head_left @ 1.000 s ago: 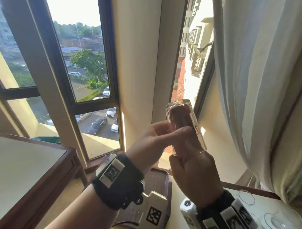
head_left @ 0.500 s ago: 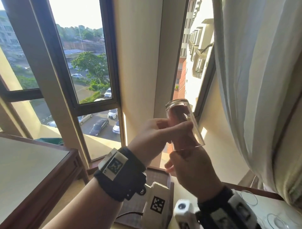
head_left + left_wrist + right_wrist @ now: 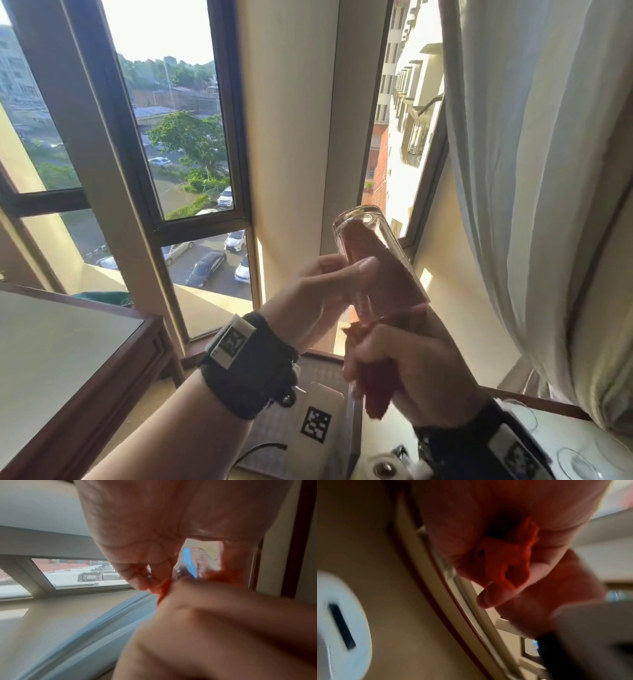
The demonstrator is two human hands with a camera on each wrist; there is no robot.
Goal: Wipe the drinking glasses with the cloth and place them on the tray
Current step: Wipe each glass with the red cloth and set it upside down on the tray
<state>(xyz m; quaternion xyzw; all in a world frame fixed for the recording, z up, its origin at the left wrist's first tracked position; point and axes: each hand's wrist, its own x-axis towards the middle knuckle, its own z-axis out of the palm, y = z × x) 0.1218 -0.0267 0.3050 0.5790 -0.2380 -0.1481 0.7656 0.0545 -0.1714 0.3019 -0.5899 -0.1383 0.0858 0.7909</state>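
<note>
Our left hand (image 3: pixel 318 294) grips the fragile, slippery glass (image 3: pixel 376 260) mid-wall; our right hand (image 3: pixel 411 359) pinches the soft cloth (image 3: pixel 375 394) stuffed inside.

right hand (image 3: pixel 513 547) blurred, glasses (image 3: pixel 582 459) cut off at frame edge, tray (image 3: pixel 325 370) mostly behind wrists

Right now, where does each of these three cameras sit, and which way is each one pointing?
Head: worn on the head, facing the corner windows; both hands and banded wrists show, the left hand gripping an upturned clear drinking glass, the right hand an orange-red cloth pushed into it.
Left wrist: looks along the left palm toward the window; the right hand fills the foreground, blurred.
Right wrist: looks along curled right fingers at bunched cloth.
Shared: all three show the cloth.
</note>
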